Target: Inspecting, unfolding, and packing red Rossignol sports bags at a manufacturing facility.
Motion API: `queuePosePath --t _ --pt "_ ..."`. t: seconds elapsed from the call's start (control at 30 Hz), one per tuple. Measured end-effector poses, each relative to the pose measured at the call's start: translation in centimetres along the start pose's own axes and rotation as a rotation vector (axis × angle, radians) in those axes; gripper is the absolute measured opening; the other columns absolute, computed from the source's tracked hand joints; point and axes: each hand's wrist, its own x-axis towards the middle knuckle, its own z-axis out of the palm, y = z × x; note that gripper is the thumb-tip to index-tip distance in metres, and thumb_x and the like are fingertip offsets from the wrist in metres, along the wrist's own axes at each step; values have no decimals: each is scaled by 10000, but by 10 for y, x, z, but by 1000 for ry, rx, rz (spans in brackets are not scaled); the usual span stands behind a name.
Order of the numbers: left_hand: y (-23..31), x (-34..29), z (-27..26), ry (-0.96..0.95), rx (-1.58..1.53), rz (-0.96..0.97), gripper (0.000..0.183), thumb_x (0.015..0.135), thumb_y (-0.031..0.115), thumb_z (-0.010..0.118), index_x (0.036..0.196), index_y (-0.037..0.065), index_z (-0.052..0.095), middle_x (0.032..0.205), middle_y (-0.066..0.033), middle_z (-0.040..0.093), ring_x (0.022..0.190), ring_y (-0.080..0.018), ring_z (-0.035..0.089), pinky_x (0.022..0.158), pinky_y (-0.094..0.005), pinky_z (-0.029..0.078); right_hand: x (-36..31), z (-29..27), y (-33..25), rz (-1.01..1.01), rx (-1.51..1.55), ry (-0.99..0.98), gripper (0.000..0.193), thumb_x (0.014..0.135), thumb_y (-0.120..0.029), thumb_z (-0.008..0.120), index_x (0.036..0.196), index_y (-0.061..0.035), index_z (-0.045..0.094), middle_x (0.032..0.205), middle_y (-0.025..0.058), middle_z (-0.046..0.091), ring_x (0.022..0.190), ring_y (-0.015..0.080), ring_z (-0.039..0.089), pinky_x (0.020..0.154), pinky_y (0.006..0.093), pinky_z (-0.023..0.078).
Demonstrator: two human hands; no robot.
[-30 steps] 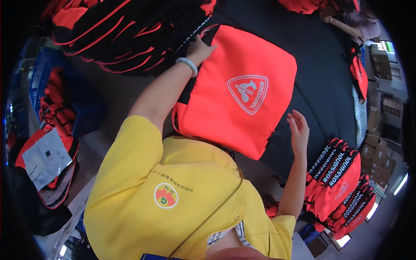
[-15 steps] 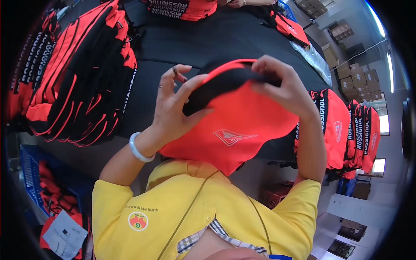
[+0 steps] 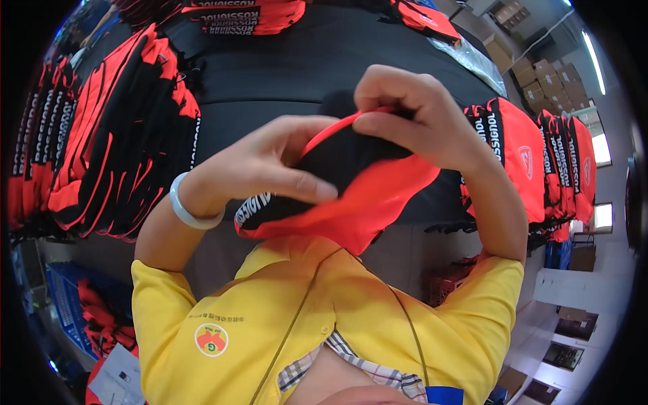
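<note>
Close to my chest I hold a red and black bag (image 3: 368,209) over the near side of the black-covered table (image 3: 270,77). My right hand (image 3: 422,118) is closed on the bag's upper edge, thumb and fingers pinching a red-trimmed rim. At the bag's left side is my left hand (image 3: 270,158); its thumb lies across the black fabric and its fingers go behind the red trim, partly hidden. White lettering on a black band shows below that hand. The bag's red front is folded and tilted, slightly blurred.
Stacked red and black bags (image 3: 111,152) rise at the left. More bags (image 3: 516,162) stand at the right, and another pile (image 3: 270,17) lies at the far edge. Clear plastic (image 3: 476,64) lies far right. A blue crate (image 3: 64,290) sits low at the left.
The bag has turned and folded, so its front emblem is out of sight and its black lettered side shows. My right hand has curled onto the rim; the left has turned inward against the bag.
</note>
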Motion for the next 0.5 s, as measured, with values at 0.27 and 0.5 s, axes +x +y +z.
queuePosePath --t 0.27,0.5 --pt "-1 10 6 -150 -110 -117 317 960 245 636 1178 20 590 935 63 585 871 -1 514 754 -186 425 -2 -10 -18 -145 -117 39 249 889 -174 724 799 -22 548 647 -15 469 586 67 380 532 234 336" --pt "8 19 26 -141 -89 -35 329 979 234 604 1232 27 571 1046 23 633 965 -34 575 859 -205 468 -2 -18 3 -51 -86 239 226 931 -204 670 838 -16 587 627 -36 429 577 37 368 526 232 321"
